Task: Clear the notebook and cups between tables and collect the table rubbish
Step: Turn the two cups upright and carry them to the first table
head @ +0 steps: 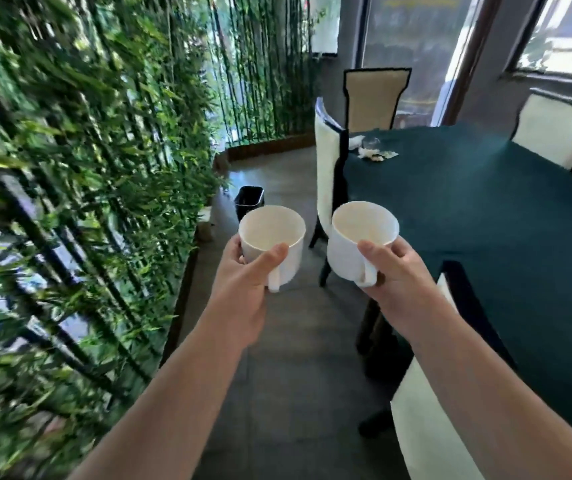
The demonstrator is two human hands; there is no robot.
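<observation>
I carry two white cups in front of me, over the grey floor. My left hand point(246, 271) grips the left cup point(272, 233) by its side and handle. My right hand point(395, 268) holds the right cup point(360, 233) by its handle. Both cups are upright and look empty inside. Crumpled white paper rubbish point(372, 154) and a small clear glass point(370, 143) lie at the far corner of the green-clothed table point(468, 209) on my right. No notebook is in view.
A black bin point(249, 199) stands on the floor ahead, beside the bamboo screen point(87, 168) that lines the left side. Cream chairs with dark frames point(327, 168) surround the table, one point(426, 427) close at my right. A narrow aisle of floor runs between screen and table.
</observation>
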